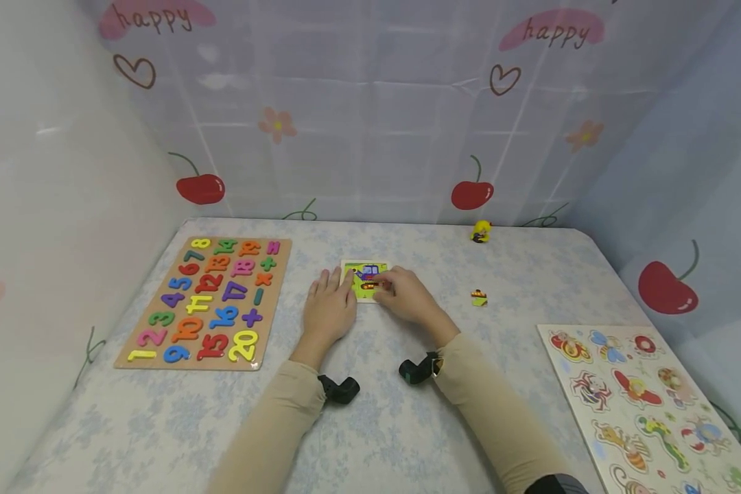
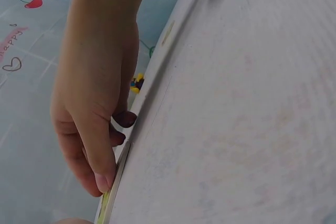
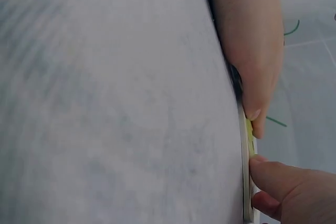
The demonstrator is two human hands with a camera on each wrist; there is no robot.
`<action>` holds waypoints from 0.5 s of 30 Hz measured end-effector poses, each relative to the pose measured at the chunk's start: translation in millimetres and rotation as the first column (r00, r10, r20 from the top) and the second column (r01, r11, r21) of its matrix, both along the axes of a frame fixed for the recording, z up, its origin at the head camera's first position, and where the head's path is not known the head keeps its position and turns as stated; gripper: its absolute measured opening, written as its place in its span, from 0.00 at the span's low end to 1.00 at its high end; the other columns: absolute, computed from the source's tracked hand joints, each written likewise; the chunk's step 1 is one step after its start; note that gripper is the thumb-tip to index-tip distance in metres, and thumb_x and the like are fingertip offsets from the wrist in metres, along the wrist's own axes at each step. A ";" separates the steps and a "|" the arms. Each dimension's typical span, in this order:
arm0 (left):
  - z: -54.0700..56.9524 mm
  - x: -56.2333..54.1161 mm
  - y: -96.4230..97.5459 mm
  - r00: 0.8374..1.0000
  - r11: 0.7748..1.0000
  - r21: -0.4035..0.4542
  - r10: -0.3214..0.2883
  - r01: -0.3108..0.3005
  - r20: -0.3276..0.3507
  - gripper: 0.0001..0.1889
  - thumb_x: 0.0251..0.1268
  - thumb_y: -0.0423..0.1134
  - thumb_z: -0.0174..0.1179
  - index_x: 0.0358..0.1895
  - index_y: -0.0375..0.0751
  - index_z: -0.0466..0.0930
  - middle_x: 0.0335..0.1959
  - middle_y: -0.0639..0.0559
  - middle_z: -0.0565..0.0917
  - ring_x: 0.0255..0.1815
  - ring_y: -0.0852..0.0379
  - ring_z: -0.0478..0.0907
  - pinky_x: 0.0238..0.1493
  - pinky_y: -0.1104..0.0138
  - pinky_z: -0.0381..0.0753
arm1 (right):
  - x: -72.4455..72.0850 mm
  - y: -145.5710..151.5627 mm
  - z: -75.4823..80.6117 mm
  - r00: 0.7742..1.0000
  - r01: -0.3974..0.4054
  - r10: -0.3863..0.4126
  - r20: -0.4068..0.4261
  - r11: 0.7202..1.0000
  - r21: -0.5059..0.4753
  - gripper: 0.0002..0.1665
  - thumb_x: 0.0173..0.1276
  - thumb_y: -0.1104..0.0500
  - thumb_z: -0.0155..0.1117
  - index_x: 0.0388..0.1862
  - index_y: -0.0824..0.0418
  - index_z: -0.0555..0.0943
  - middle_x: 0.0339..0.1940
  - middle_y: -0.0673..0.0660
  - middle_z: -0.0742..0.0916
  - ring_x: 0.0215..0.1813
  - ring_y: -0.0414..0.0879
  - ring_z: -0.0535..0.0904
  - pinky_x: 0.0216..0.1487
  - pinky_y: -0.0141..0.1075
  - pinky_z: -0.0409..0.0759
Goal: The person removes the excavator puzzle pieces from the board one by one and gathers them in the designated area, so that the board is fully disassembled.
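Observation:
A small white-edged jigsaw puzzle board (image 1: 366, 300) with a blue vehicle on a yellow-green picture lies mid-table. My left hand (image 1: 330, 309) lies with fairly straight fingers along its left side, fingertips at the edge. From the right, my right hand (image 1: 407, 296) reaches over the board, pinching a puzzle piece (image 1: 369, 285) with orange and black markings between thumb and curled fingers; the fingers partly cover it. In the left wrist view the right hand (image 2: 97, 93) has its thumb down at the board. A loose puzzle piece (image 1: 479, 298) lies further right.
On the left lies a wooden number board (image 1: 272, 302) with bright numerals and signs. An insect picture board (image 1: 568, 384) is at the front right. Near the back edge stands a small yellow figure (image 1: 481, 232). Printed curtains (image 1: 370, 123) surround the table.

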State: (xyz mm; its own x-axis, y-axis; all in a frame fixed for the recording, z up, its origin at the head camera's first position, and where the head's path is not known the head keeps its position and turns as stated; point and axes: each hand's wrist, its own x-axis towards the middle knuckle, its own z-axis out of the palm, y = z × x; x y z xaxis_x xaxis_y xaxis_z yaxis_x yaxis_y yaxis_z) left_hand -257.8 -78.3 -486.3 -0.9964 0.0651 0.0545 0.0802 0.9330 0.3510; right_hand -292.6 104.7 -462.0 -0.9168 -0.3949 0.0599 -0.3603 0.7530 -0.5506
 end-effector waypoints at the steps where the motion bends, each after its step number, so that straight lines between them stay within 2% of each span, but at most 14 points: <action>1: -0.1 0.1 0.2 1.000 1.000 -0.003 0.000 0.000 0.001 0.28 0.80 0.53 0.31 0.80 0.57 0.52 0.82 0.50 0.52 0.84 0.46 0.42 0.82 0.51 0.41 | 0.2 -1.9 -0.1 1.000 0.001 -0.001 -0.003 1.000 0.002 0.19 0.68 0.55 0.67 0.57 0.57 0.83 0.36 0.53 0.80 0.38 0.46 0.72 0.39 0.36 0.71; 8: -2.2 -1.1 0.7 1.000 1.000 -0.026 -0.001 0.001 0.008 0.29 0.80 0.53 0.30 0.80 0.57 0.50 0.82 0.52 0.51 0.84 0.47 0.42 0.83 0.51 0.40 | 1.9 -9.6 -0.1 1.000 0.013 -0.014 0.013 1.000 0.009 0.16 0.69 0.57 0.65 0.54 0.58 0.84 0.39 0.53 0.81 0.41 0.46 0.74 0.43 0.36 0.74; 15: -3.3 -2.4 0.0 1.000 0.999 -0.035 -0.007 0.007 0.010 0.29 0.80 0.53 0.28 0.80 0.55 0.50 0.82 0.52 0.51 0.84 0.47 0.42 0.82 0.50 0.41 | 1.2 -11.8 -1.8 0.999 0.031 -0.029 0.042 0.998 -0.063 0.15 0.68 0.56 0.66 0.52 0.60 0.82 0.43 0.54 0.82 0.45 0.46 0.76 0.50 0.38 0.78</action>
